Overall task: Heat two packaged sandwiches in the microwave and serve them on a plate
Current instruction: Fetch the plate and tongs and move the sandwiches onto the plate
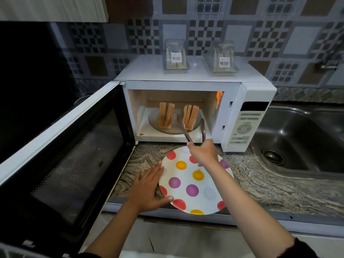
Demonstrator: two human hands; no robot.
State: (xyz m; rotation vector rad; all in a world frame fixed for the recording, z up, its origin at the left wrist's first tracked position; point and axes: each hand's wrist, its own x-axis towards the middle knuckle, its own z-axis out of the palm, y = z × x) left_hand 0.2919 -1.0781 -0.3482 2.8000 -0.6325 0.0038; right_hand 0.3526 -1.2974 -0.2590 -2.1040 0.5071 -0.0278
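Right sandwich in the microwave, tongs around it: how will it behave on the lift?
The right sandwich stands on edge as several loose slices, so it may splay or shed one. The bread looks soft and will likely dent under the tongs. The right hand probably needs a broad, gentle squeeze.

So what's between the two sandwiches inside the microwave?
In the head view, one arm of the tongs reaches between the left sandwich and right sandwich; otherwise only bare glass turntable.
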